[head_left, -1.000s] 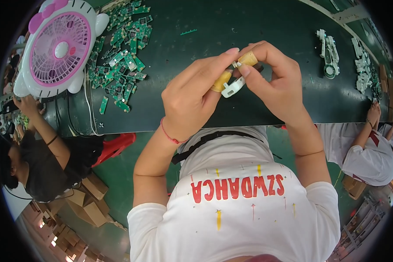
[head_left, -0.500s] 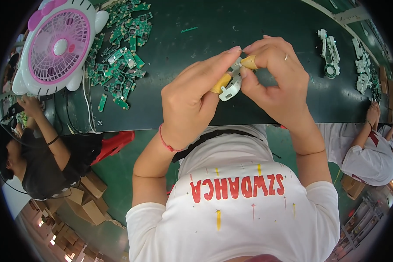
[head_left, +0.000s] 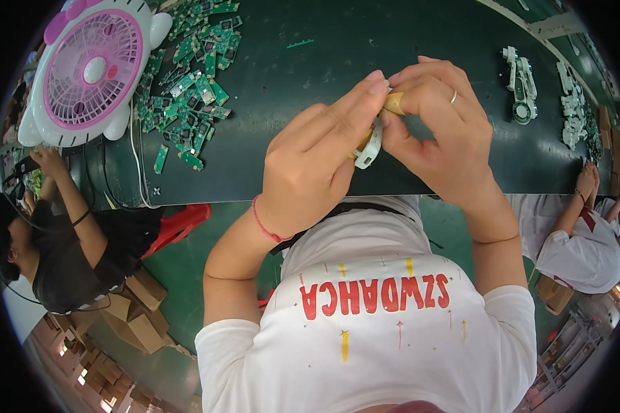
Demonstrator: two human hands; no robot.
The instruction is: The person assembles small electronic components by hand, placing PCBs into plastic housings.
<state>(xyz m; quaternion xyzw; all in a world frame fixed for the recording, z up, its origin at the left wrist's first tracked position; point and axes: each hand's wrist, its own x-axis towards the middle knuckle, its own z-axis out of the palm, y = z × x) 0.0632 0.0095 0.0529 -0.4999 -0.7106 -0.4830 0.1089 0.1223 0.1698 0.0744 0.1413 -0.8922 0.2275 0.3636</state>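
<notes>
Both hands meet above the near edge of the dark green matte table. The left hand and right hand pinch between fingertips a small white moulded plastic part, curved and slotted, with a tan, tape-like piece at its top. The step appears to be fitting or wrapping the tan piece onto the part; the next move likely calls for fine fingertip pressure and alignment. Nearby: a loose heap of green circuit boards, glossy and flat; a round pink-and-white plastic desk fan; white plastic assemblies at far right.
</notes>
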